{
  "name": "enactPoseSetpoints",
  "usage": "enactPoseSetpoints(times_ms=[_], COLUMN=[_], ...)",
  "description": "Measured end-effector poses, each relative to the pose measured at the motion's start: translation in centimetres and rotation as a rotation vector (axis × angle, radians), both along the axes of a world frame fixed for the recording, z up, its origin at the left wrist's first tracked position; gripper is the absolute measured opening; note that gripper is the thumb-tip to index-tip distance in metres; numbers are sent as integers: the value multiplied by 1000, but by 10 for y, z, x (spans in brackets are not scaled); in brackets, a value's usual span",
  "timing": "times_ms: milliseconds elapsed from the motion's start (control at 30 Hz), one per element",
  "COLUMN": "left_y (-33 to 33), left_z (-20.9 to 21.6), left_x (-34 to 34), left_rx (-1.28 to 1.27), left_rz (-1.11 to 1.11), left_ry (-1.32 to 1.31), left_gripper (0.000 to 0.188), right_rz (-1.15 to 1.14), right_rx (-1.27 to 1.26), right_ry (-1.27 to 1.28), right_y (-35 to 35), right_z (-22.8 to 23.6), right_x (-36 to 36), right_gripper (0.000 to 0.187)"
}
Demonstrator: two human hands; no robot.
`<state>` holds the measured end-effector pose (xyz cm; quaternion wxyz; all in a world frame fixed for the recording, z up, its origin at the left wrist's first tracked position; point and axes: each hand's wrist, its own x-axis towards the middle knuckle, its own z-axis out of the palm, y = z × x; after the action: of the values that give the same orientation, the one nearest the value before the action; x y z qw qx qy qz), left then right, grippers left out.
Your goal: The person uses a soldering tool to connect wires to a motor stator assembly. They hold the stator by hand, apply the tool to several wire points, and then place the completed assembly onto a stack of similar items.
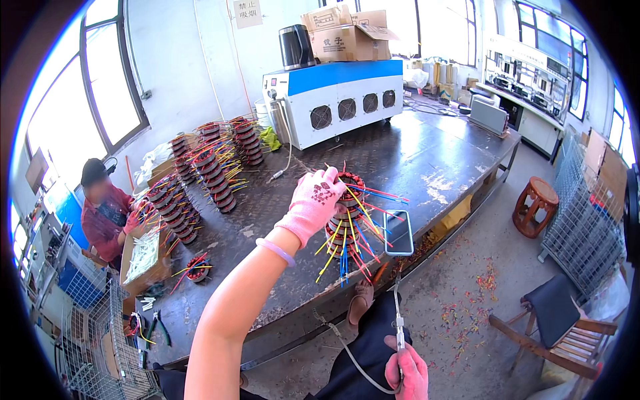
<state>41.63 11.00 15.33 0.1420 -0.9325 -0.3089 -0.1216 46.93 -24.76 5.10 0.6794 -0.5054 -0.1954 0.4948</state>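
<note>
Stator stack (348, 220) on table (427, 160), near front edge; phone (399, 233) just right; machine (333, 100) behind; more stacks (207, 167) left.

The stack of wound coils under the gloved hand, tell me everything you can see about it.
The stack of wound coils stands upright near the front edge of the dark metal table, several round dark rings piled one on another. Red, yellow and blue wires splay out from its sides and hang past the edge. The left hand, in a pink glove, rests on the top ring. A phone lies just to its right, apparently touching the wires.
</note>
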Motion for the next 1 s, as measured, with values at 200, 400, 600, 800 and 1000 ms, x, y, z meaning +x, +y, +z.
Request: enactPoseSetpoints(times_ms=[200, 400, 600, 800, 1000], left_y=[-2, -55, -109, -120, -113], left_z=[14, 15, -59, -120, -159], left_x=[-44, -168, -331, -416, -448], left_rx=[179, 80, -282, -376, -308], left_rz=[-192, -182, 102, 131, 160], left_ry=[-318, -362, -162, -97, -235], left_gripper=[39, 29, 36, 30, 29], right_rz=[3, 125, 392, 529, 680], right_rx=[46, 24, -16, -46, -228], right_ry=[19, 54, 46, -65, -125], right_y=[-3, -8, 13, 38, 58], right_z=[-4, -24, -17, -34, -35], right_x=[1, -1, -52, -108, -134], right_gripper=[36, 57, 58, 35, 49])
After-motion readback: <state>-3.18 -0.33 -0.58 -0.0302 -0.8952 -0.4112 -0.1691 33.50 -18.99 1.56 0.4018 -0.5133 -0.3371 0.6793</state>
